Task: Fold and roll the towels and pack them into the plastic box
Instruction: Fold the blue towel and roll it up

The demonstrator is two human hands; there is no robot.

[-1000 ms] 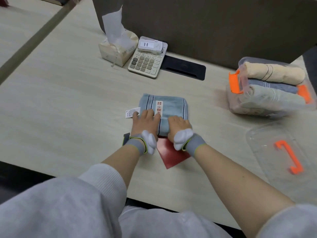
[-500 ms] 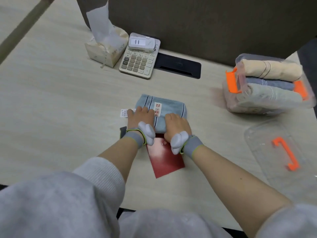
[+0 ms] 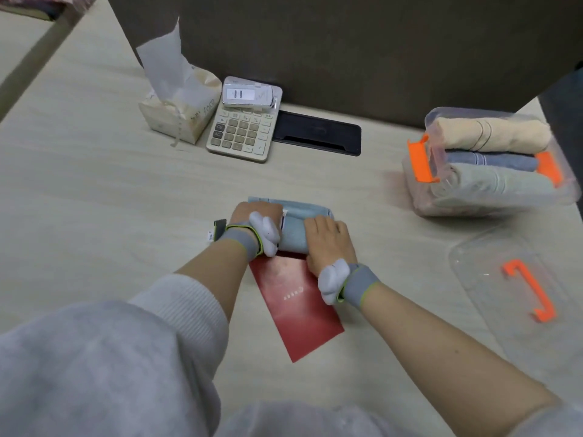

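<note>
A light blue towel (image 3: 301, 216) lies rolled into a short thick roll at the middle of the table, its paper tag (image 3: 210, 236) sticking out at the left. My left hand (image 3: 252, 216) clasps the roll's left end and my right hand (image 3: 328, 242) presses on its right part. Only a narrow flat strip of the towel shows beyond the roll. At the right stands the clear plastic box (image 3: 419, 197) with orange latches, holding a cream roll (image 3: 492, 135), a blue roll (image 3: 492, 160) and a pale green roll (image 3: 495, 184).
A red booklet (image 3: 296, 307) lies under my wrists. The box's clear lid (image 3: 492, 279) with an orange handle rests at the right front. A tissue box (image 3: 179, 111), a calculator (image 3: 243, 130) and a black cable hatch (image 3: 317, 134) sit by the dark partition at the back.
Both hands have pushed the roll away from me, so the roll is thicker and less flat towel is left. More of the red booklet shows behind my hands.
</note>
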